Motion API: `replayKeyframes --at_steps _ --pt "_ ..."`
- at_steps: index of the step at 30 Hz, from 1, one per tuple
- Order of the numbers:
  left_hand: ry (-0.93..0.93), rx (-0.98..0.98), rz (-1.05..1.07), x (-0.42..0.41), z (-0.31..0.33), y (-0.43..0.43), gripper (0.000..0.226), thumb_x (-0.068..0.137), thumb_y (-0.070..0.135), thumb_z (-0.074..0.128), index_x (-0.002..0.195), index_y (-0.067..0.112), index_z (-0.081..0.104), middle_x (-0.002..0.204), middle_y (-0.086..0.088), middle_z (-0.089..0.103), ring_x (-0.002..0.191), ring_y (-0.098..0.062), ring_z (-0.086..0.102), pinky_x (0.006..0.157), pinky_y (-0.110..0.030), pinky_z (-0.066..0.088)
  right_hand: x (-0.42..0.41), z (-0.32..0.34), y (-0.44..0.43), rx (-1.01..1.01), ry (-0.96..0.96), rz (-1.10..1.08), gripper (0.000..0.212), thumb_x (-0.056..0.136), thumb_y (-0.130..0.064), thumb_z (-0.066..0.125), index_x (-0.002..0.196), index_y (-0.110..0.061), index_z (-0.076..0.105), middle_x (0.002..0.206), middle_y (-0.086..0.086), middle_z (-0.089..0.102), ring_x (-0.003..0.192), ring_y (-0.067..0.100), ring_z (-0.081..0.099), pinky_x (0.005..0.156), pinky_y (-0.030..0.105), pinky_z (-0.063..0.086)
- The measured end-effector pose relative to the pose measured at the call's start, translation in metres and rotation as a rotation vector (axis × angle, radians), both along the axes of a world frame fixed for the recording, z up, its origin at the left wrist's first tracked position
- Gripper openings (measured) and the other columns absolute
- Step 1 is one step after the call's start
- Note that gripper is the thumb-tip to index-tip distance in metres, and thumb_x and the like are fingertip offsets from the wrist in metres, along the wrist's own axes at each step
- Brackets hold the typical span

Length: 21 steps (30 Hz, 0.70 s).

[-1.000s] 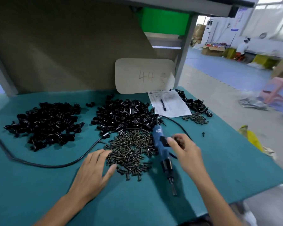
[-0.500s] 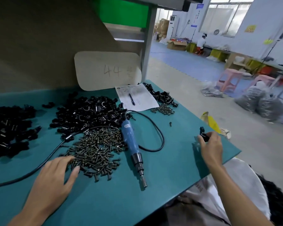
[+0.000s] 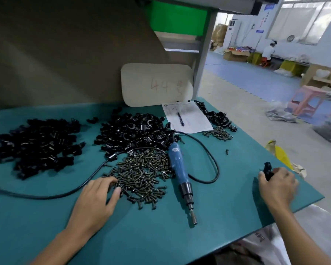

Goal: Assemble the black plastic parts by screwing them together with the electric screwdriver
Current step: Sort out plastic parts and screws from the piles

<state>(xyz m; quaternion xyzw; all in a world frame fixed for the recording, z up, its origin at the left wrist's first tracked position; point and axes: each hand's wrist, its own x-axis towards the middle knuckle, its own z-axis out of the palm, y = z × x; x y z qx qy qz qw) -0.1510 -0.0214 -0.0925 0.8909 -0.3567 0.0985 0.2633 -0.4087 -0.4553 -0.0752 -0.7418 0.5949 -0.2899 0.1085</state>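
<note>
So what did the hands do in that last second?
The right hand left the electric screwdriver and moved right to the edge of the table, where it now grips a small black part. The left hand slid forward a little, so its fingers touch the screw pile. The screwdriver, the heaps of black parts and the paper stayed put.

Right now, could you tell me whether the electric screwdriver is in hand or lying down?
Lying down: the electric screwdriver rests flat on the table beside the screw pile, untouched by left hand or right hand.
</note>
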Motion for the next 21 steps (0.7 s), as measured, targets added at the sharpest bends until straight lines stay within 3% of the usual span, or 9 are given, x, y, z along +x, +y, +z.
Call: replayKeyframes --at_steps 2,6,9,12,14,16,19,21 --pt "0.037 -0.06 0.028 0.002 0.002 -0.001 0.037 0.103 0.049 0.043 0.121 0.022 0.061 0.112 0.014 0.059 0.108 -0.008 0.05 0.094 -0.03 0.043 0.024 0.011 0.017 -0.072 -0.078 0.076 0.043 0.093 -0.02 0.069 0.122 0.008 0.056 0.124 0.038 0.051 0.122 0.052 0.044 0.105 0.057 0.033" --pt "0.11 -0.198 0.111 0.016 0.002 -0.001 0.022 0.102 0.04 0.049 0.116 0.027 0.058 0.107 0.018 0.057 0.105 -0.005 0.049 0.09 -0.03 0.043 0.098 0.044 0.063 -0.099 -0.172 0.46 0.035 0.095 -0.013 0.068 0.126 -0.001 0.057 0.124 0.025 0.057 0.119 0.041 0.049 0.102 0.049 0.039" --pt "0.087 -0.238 0.211 0.039 0.002 0.005 0.026 0.102 0.037 0.05 0.118 0.02 0.06 0.112 0.009 0.061 0.106 -0.009 0.05 0.092 -0.031 0.043 0.163 0.062 0.109 -0.057 -0.128 0.804 0.037 0.098 -0.02 0.064 0.133 -0.013 0.054 0.128 0.008 0.055 0.116 0.024 0.051 0.094 0.034 0.038" --pt "0.045 -0.203 0.313 0.067 0.005 0.016 0.031 0.102 0.034 0.051 0.125 0.016 0.059 0.123 0.001 0.061 0.115 -0.016 0.049 0.1 -0.037 0.041 0.228 0.064 0.146 0.0 -0.004 1.061 0.043 0.1 -0.029 0.061 0.141 -0.021 0.051 0.136 0.005 0.052 0.112 0.019 0.054 0.091 0.034 0.043" --pt "0.008 -0.164 0.38 0.086 0.009 0.027 0.033 0.102 0.032 0.051 0.13 0.016 0.057 0.13 -0.003 0.058 0.122 -0.022 0.047 0.103 -0.044 0.04 0.267 0.06 0.165 0.042 0.109 1.144 0.048 0.101 -0.031 0.059 0.147 -0.021 0.047 0.147 0.009 0.046 0.124 0.028 0.051 0.095 0.038 0.045" --pt "-0.039 -0.095 0.453 0.104 0.012 0.038 0.04 0.101 0.029 0.054 0.138 0.017 0.053 0.141 -0.008 0.052 0.132 -0.029 0.042 0.105 -0.053 0.037 0.299 0.053 0.178 0.049 0.196 1.165 0.053 0.103 -0.034 0.056 0.152 -0.021 0.042 0.156 0.014 0.039 0.14 0.034 0.04 0.108 0.046 0.042" --pt "0.04 0.1 0.545 0.127 0.014 0.052 0.055 0.101 0.034 0.054 0.153 0.028 0.037 0.163 -0.013 0.022 0.148 -0.038 0.017 0.11 -0.064 0.027 0.333 0.041 0.188 0.072 0.336 1.14 0.058 0.105 -0.045 0.05 0.158 -0.028 0.033 0.166 0.017 0.021 0.154 0.036 0.017 0.119 0.057 0.028" --pt "0.1 0.235 0.588 0.139 0.011 0.057 0.058 0.101 0.045 0.05 0.155 0.035 0.032 0.167 -0.012 0.008 0.15 -0.042 0.004 0.112 -0.064 0.021 0.345 0.033 0.191 0.081 0.445 1.124 0.059 0.105 -0.05 0.045 0.159 -0.03 0.028 0.168 0.017 0.015 0.156 0.038 0.01 0.12 0.058 0.021"
